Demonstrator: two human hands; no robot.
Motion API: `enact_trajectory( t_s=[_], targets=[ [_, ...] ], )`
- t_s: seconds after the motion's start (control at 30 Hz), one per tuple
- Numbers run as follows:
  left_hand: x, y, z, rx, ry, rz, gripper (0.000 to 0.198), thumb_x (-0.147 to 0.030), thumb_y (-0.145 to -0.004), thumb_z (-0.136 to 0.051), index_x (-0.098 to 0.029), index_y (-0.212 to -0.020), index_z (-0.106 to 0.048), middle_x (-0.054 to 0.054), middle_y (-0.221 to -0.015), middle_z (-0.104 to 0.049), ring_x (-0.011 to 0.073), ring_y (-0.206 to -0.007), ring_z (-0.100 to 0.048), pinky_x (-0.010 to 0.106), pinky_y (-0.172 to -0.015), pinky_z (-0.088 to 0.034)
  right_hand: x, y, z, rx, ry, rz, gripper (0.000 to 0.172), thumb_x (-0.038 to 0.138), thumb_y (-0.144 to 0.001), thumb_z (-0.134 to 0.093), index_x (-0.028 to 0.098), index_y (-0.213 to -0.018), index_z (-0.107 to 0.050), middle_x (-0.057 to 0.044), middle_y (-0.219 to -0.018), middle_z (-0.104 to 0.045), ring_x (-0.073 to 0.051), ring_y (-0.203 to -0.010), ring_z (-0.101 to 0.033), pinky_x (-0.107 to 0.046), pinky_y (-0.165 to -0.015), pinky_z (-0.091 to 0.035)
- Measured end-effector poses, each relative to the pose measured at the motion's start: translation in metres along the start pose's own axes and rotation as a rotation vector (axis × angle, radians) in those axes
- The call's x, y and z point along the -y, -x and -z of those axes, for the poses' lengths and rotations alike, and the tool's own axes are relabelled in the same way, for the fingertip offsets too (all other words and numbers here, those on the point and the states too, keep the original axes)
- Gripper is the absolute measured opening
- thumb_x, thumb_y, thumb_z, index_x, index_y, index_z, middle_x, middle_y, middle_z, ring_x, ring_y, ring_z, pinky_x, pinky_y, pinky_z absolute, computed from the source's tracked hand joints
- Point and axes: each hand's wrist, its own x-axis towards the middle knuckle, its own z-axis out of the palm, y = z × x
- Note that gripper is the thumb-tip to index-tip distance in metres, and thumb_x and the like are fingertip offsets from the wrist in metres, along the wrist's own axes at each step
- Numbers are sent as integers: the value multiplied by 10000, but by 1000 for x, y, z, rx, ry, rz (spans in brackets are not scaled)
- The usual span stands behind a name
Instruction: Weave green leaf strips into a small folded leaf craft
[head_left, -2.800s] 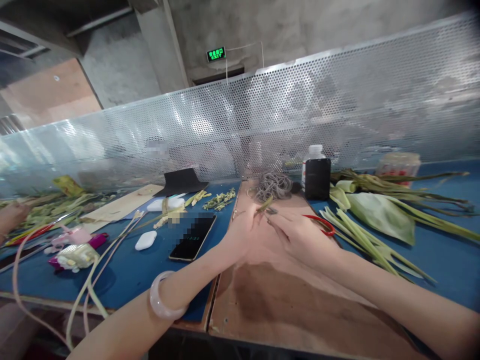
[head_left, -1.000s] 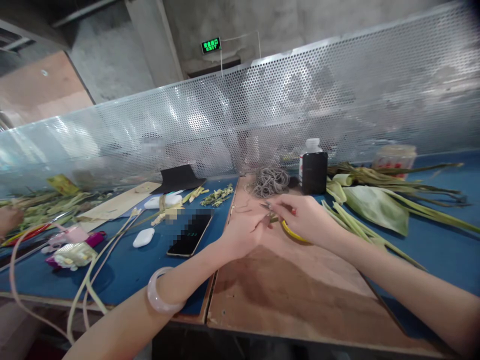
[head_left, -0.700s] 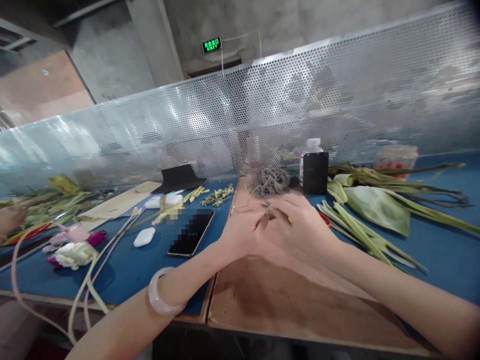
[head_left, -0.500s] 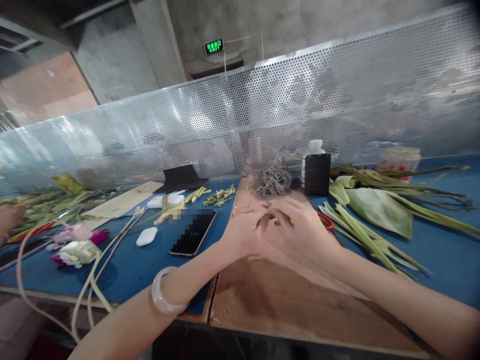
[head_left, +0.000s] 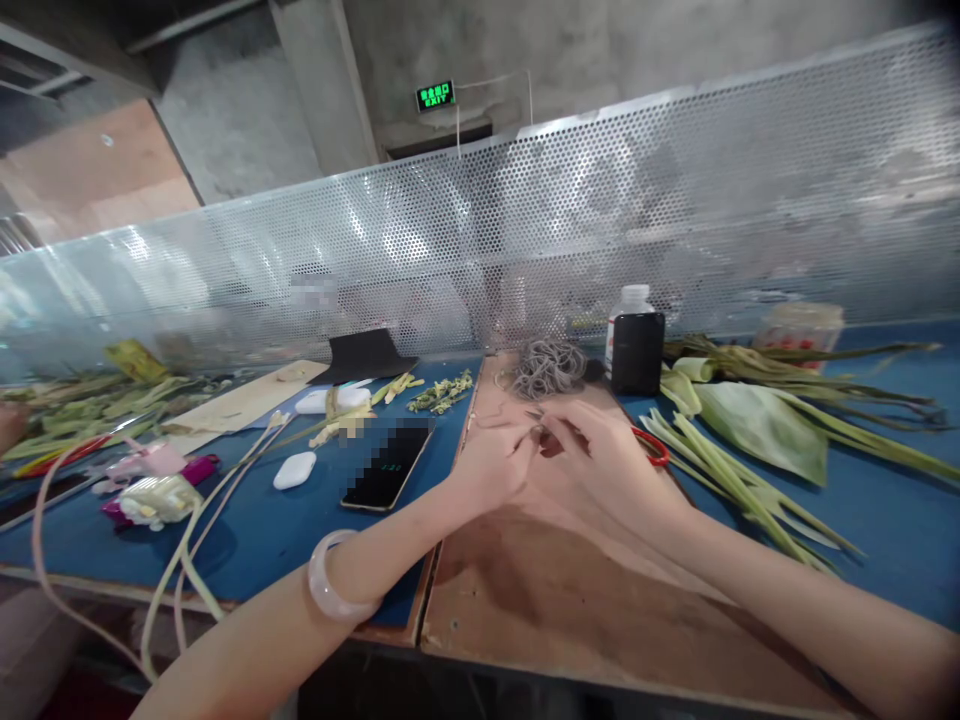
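Note:
Both hands meet over a brown wooden board [head_left: 517,620], just in front of a tangled heap of grey cord [head_left: 550,368]. My left hand [head_left: 491,462], with a pale bangle [head_left: 330,575] on the forearm, has its fingers bent inward and pressed together. My right hand [head_left: 596,455] is curled against it, its fingers closed at the same spot. What they hold is too small and too covered to name; a thin dark tip shows just beyond the fingers. A red loop [head_left: 654,447] lies beside the right hand, partly hidden.
Left on the blue surface lie a phone [head_left: 388,465], a white earbud case [head_left: 294,470] and pale cables [head_left: 202,515]. Green leaf strips [head_left: 739,480] and a black-fronted bottle [head_left: 636,352] are at right. Perforated metal [head_left: 420,230] stands behind. Another person's hand [head_left: 9,425] shows far left.
My right hand's fingers have shifted slightly and drawn closer together at the pinch point. The other person's hand at the far left has moved partly out of view.

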Motion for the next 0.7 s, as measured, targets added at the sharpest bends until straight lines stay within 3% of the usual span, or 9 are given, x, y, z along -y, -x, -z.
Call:
enact_trajectory(
  t_s=[0.17,0.3,0.43,0.7],
  targets=[
    [2,-4,0,118,228,41,400,-322,-907,-246,-161,-676,-530,12,-568,-520,110,-530,-473,223,-526,-358,-2,1,-2,-3,50,-14,184,123,-871,-417,177,-760,-553,-39,-735,-622,-160,-673,-572,-278,-624,-423],
    [2,-6,2,180,441,143,280,-270,-861,-291,-166,-716,-506,-13,-558,-496,86,-451,-391,204,-435,-286,-2,3,-5,-26,73,124,178,96,-858,-405,176,-806,-556,-69,-811,-617,-183,-765,-585,-309,-675,-461],
    [3,-7,1,108,609,289,300,-370,-854,-310,-177,-667,-443,-23,-541,-451,80,-439,-358,191,-392,-223,-1,5,-7,-67,45,283,193,128,-881,-405,190,-869,-587,-113,-1043,-590,-204,-954,-574,-366,-821,-476],
    [1,-7,0,-17,814,393,276,-430,-840,-370,-189,-738,-455,-43,-539,-413,71,-430,-313,180,-396,-209,-11,7,-9,-102,142,297,198,151,-880,-448,182,-886,-644,-115,-1010,-567,-207,-928,-547,-345,-785,-471]
  ],
)
